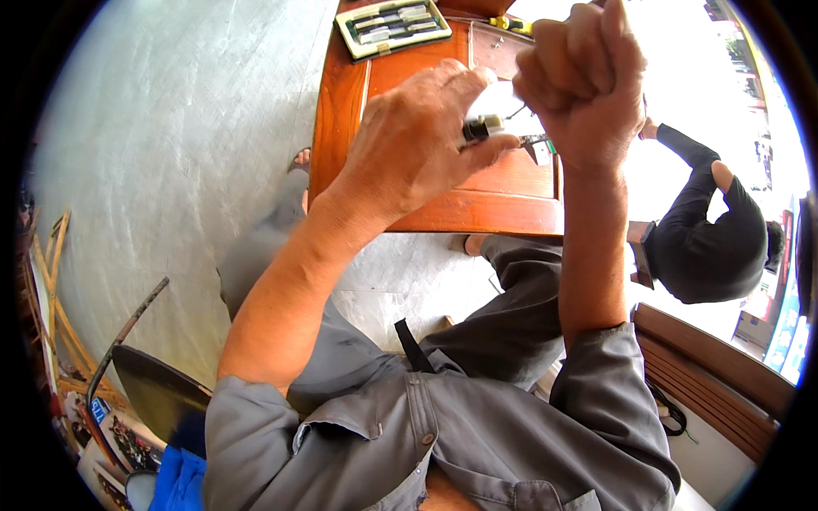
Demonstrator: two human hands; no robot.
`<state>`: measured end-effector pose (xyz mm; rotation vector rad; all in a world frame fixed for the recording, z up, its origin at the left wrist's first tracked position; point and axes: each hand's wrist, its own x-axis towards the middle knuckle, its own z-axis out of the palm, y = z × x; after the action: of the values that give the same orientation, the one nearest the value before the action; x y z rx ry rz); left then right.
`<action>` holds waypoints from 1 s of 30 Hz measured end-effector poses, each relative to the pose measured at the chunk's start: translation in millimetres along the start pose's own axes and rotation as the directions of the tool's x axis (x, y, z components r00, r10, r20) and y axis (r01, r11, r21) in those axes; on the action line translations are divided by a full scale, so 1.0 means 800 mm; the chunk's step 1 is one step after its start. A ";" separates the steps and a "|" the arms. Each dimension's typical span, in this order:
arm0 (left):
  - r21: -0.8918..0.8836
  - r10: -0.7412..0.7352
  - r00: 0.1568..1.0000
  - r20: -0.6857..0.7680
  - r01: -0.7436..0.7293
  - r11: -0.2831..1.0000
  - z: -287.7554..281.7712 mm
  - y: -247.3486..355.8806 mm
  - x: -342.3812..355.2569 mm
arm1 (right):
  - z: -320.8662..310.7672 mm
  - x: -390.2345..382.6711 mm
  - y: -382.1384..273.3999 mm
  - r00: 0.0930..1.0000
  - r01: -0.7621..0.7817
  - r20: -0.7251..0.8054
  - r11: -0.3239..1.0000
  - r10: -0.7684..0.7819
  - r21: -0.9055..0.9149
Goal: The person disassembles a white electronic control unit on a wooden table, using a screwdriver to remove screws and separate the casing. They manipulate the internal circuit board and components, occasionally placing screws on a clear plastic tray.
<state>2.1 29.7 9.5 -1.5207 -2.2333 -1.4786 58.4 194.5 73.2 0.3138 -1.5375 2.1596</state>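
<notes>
1. Above the wooden table point(503, 204), a small cylindrical piece point(486, 127), black at one end and cream-coloured at the other, is held between the thumb and fingers of the left hand point(417, 140); its outline is slightly blurred.
2. The right hand point(588, 81) is raised just beside it, with the fingers curled into a fist; whether anything is gripped inside cannot be told. Thin dark shafts are seen between the two hands, but by which hand they are held is unclear.
3. The table's front edge is set close before the knees, and its left edge is bordered by a broad stretch of grey floor point(187, 128). To the right, the view is washed out by glare.
4. At the table's far end, slender tools are laid in a cream-rimmed tray point(409, 43); a yellow-and-black object point(511, 24) is placed near it.
5. Pale characters are borne by a small blue plate point(100, 410) at lower left.
6. Reddish, glossy wood grain is shown on the tabletop; straight slats are formed in the brown bench point(707, 362). Beyond the table's right side, a person in black point(711, 238) is seen bent over.
</notes>
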 end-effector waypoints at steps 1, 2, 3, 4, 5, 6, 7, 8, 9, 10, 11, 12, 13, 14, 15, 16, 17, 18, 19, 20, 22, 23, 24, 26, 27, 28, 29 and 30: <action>-0.003 0.041 0.999 -0.027 -0.041 0.999 0.001 0.002 0.002 | -0.017 0.002 -0.008 0.966 -0.198 0.180 0.977 0.183 0.072; -0.006 0.084 0.995 -0.051 -0.084 0.996 0.001 0.004 0.003 | -0.027 -0.004 -0.004 0.969 -0.166 0.206 0.978 0.138 0.123; -0.023 0.039 0.999 0.013 -0.038 0.999 0.000 0.004 0.004 | -0.019 -0.003 -0.002 0.969 -0.128 0.232 0.977 0.087 0.171; -0.009 0.069 0.997 -0.020 -0.069 0.998 0.001 0.001 0.005 | 0.003 -0.008 -0.009 0.988 -0.123 0.100 0.990 0.115 0.074; 0.003 0.100 0.994 -0.050 -0.100 0.995 0.001 -0.003 0.007 | 0.000 -0.008 -0.008 0.987 -0.121 0.106 0.993 0.121 -0.008; 0.020 0.123 0.991 -0.042 -0.123 0.992 -0.004 0.000 0.011 | 0.002 -0.008 -0.009 0.990 -0.117 0.065 0.986 0.126 -0.120; 0.011 0.133 0.989 -0.059 -0.133 0.991 -0.007 0.010 0.015 | 0.011 -0.007 -0.012 0.993 -0.120 0.009 0.987 0.122 -0.104; 0.018 0.163 0.984 -0.076 -0.162 0.987 -0.008 0.013 0.020 | 0.008 -0.007 -0.013 0.983 -0.181 0.001 0.981 0.182 -0.071; 0.018 0.191 0.977 -0.098 -0.190 0.982 -0.004 0.011 0.022 | 0.018 -0.005 -0.022 0.970 -0.238 -0.068 0.970 0.235 -0.045; 0.015 0.206 0.974 -0.100 -0.205 0.979 -0.002 0.013 0.023 | 0.013 -0.005 -0.023 0.963 -0.267 -0.066 0.959 0.261 -0.098; 0.011 0.219 0.971 -0.101 -0.219 0.976 0.002 0.015 0.026 | 0.006 -0.004 -0.017 0.967 -0.253 -0.037 0.964 0.251 -0.077; -0.040 0.199 0.973 -0.119 -0.205 0.978 0.008 0.017 0.026 | 0.002 -0.003 -0.019 0.976 -0.219 -0.059 0.939 0.211 -0.265; -0.058 0.169 0.978 -0.125 -0.177 0.983 0.010 0.024 0.026 | -0.001 -0.001 -0.022 0.978 -0.203 -0.030 0.909 0.207 -0.363; -0.057 0.158 0.982 -0.108 -0.165 0.985 0.012 0.028 0.028 | -0.001 -0.002 -0.032 0.982 -0.180 -0.036 0.869 0.184 -0.462; -0.046 0.135 0.987 -0.088 -0.139 0.989 0.009 0.026 0.025 | 0.007 -0.003 -0.037 0.985 -0.161 -0.036 0.823 0.169 -0.544; -0.060 0.129 0.988 -0.081 -0.134 0.989 0.008 0.025 0.025 | 0.013 -0.006 -0.038 0.988 -0.151 -0.063 0.811 0.140 -0.565; -0.077 0.122 0.990 -0.073 -0.128 0.989 0.008 0.025 0.027 | 0.015 -0.006 -0.039 0.990 -0.142 -0.090 0.798 0.110 -0.586; -0.089 0.107 0.992 -0.062 -0.112 0.990 0.006 0.025 0.026 | 0.007 -0.001 -0.034 0.997 0.065 0.028 0.604 -0.071 -0.794; -0.099 0.093 0.995 -0.045 -0.097 0.990 0.005 0.025 0.025 | 0.003 0.000 -0.032 0.982 0.149 0.084 0.425 -0.166 -0.893; -0.109 0.079 0.996 -0.028 -0.081 0.991 0.005 0.025 0.025 | -0.001 -0.008 -0.038 0.980 0.147 0.094 0.321 -0.175 -0.936; -0.097 0.078 0.997 -0.020 -0.079 0.992 -0.001 0.025 0.026 | 0.009 -0.011 -0.050 0.976 0.105 0.056 0.229 -0.210 -0.968; -0.104 0.081 0.996 -0.029 -0.083 0.991 -0.001 0.026 0.028 | 0.010 -0.010 -0.056 0.983 0.084 0.048 0.204 -0.178 -0.975; -0.116 0.081 0.996 -0.030 -0.083 0.990 0.002 0.026 0.027 | 0.010 -0.014 -0.063 0.989 0.055 0.030 0.178 -0.144 -0.982; -0.114 0.087 0.996 -0.036 -0.091 0.989 0.007 0.026 0.029 | 0.011 -0.018 -0.071 0.996 0.018 0.007 0.136 -0.087 -0.991; -0.118 0.091 0.995 -0.037 -0.095 0.988 0.008 0.025 0.027 | 0.011 -0.020 -0.069 0.996 0.021 0.007 0.160 -0.084 -0.987; -0.121 0.093 0.995 -0.042 -0.098 0.988 0.009 0.024 0.026 | 0.011 -0.020 -0.065 0.997 0.026 0.012 0.184 -0.079 -0.983; -0.124 0.094 0.994 -0.050 -0.100 0.987 0.010 0.022 0.026 | 0.012 -0.019 -0.064 0.997 0.034 0.020 0.207 -0.074 -0.978; -0.113 0.120 0.991 -0.058 -0.126 0.986 0.013 0.021 0.027 | 0.012 -0.018 -0.067 0.996 0.072 0.058 0.210 -0.074 -0.975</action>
<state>8.3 52.6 26.5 -1.6015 -2.0177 -1.6167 96.4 196.3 114.6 -0.0854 -2.4614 0.6667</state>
